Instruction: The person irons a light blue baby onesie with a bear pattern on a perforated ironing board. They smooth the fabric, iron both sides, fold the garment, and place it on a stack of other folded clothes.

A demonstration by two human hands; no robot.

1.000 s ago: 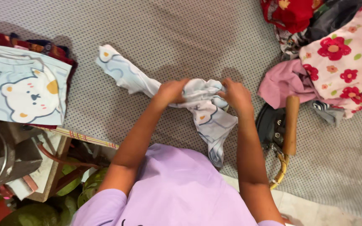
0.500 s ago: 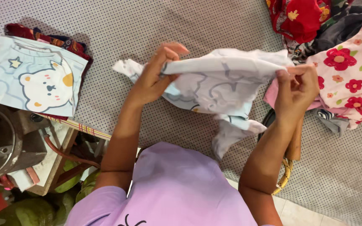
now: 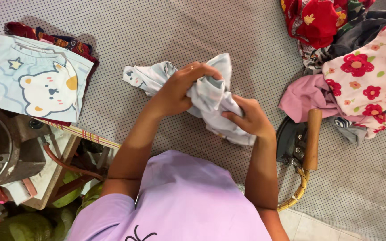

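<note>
Two hands point(image 3: 182, 89), one iron point(image 3: 302, 138), one folded bear-print garment point(image 3: 36, 80).

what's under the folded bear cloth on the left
A dark red patterned cloth lies under the bear cloth, its edge showing along the top and right. The rest is covered, so its size cannot be told.

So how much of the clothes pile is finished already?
Looks like only a little is done. A folded light blue bear-print garment lies on a dark patterned piece at the table's left side. The left hand and right hand are bunching a pale printed garment. Still waiting: the heap of flowered and pink clothes on the right, beside an iron with a wooden handle.
</note>
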